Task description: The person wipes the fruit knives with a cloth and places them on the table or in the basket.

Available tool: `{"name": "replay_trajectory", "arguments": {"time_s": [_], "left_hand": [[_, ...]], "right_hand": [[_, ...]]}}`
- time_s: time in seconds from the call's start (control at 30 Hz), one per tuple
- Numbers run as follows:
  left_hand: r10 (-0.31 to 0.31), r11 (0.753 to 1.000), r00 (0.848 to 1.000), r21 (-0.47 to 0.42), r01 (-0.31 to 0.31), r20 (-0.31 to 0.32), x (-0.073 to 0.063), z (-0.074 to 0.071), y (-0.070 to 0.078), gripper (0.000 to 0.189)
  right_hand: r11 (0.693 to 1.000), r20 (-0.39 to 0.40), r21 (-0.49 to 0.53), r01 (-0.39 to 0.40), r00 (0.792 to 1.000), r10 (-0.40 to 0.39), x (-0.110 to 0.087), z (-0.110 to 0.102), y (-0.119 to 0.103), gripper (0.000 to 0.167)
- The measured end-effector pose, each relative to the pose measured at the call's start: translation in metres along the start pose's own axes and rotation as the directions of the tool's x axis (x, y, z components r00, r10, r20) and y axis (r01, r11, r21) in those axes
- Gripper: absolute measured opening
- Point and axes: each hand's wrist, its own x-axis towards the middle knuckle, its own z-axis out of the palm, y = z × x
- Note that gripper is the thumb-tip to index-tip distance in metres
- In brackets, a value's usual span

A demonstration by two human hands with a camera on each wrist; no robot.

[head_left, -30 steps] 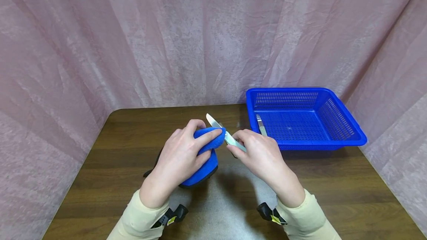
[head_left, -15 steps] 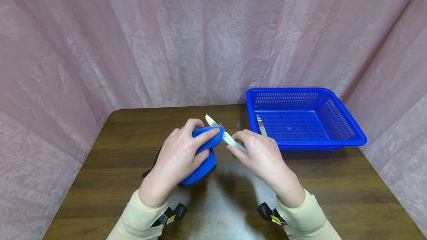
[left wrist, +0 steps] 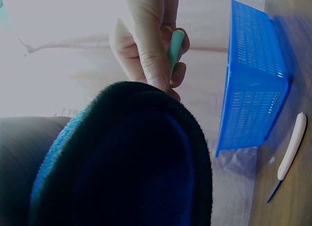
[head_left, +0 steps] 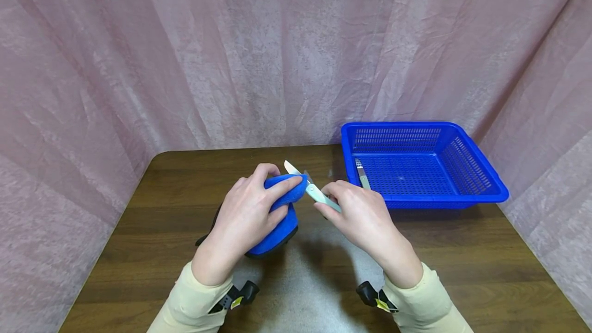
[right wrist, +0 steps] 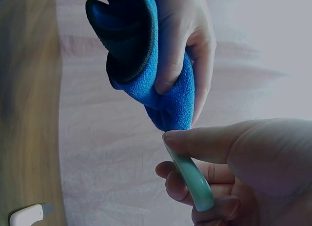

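One knife (head_left: 318, 195), pale green handle (right wrist: 196, 183), shiny blade (head_left: 291, 167) behind blue cloth (head_left: 277, 234)

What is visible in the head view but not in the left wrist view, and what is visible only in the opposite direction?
Only head: the slim utensil inside the blue basket, and the blade of the held knife.

Only left wrist: the pale handle of another knife, lying on the table beside the basket.

Both: the right hand holding the green handle, the blue cloth, the basket and the table.

Head view looks down; wrist views (closer) share the cloth (right wrist: 146, 79).
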Motion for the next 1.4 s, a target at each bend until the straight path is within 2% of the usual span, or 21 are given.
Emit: {"name": "replay_trajectory", "arguments": {"time_s": [1.07, 1.4], "left_hand": [[-0.052, 0.999, 0.999, -0.006, 0.052, -0.001, -0.001, 0.0001, -0.0044, 0.055], [-0.045, 0.999, 0.998, 0.002, 0.045, -0.034, -0.0016, -0.0011, -0.0044, 0.054]], "right_hand": [[1.0, 0.007, 0.001, 0.002, 1.0, -0.002, -0.0002, -0.0002, 0.001, 0.011], [1.0, 0.009, 0.001, 0.002, 1.0, -0.002, -0.001, -0.0008, 0.0004, 0.012]]}}
